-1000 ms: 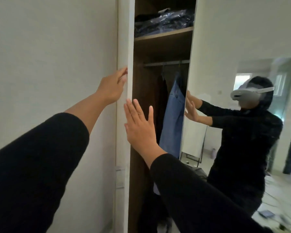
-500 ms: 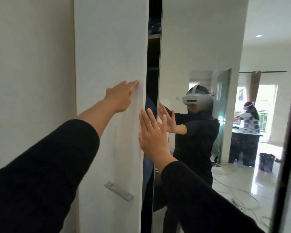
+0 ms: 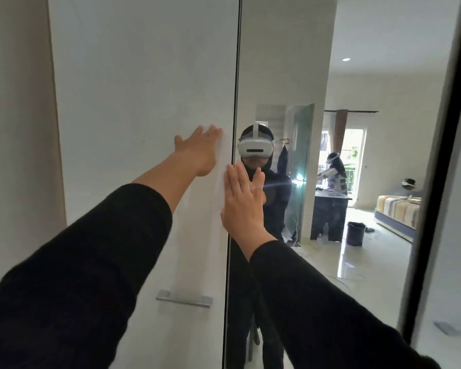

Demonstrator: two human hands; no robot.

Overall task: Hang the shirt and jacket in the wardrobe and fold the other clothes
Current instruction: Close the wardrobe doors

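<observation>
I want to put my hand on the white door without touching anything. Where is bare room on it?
The white door is bare above the left hand, and also between the left arm and the handle lower down. It is crowded at the door's right edge, where the left hand and right hand press near the seam with the mirror door.

Two arms reach out, both hands flat.

The left hand [image 3: 197, 153] is stretched far forward, fingers straight and close together. The right hand [image 3: 241, 201] is nearer and lower, palm forward, fingers straight and pointing up. Both arms wear long black sleeves.
</observation>
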